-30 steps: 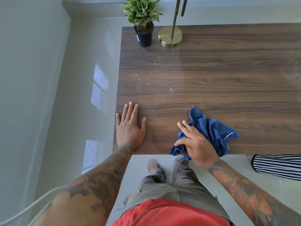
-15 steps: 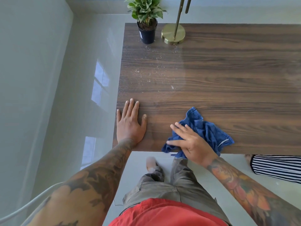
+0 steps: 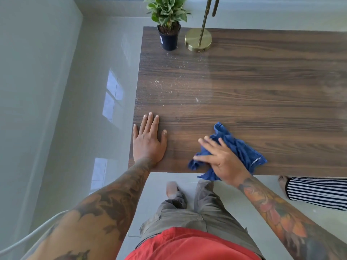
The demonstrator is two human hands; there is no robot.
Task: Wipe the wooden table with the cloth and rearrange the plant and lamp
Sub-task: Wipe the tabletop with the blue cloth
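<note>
Left hand (image 3: 148, 140) flat, palm down, fingers together and extended, at near left corner of worktop (image 3: 262, 87); holding nothing. Right hand (image 3: 222, 161) spread wide, pressed onto cloth (image 3: 238, 147) at near edge; part of cloth overhanging edge. Plant (image 3: 168, 25) at far left corner, upright in dark pot. Lamp (image 3: 198, 39) just beside plant, on its right, not touching. Pale specks (image 3: 169, 85) scattered across left half, between plant and left hand.

No text can be read (the plant pot's (image 3: 168, 40) white label is blurred).
</note>
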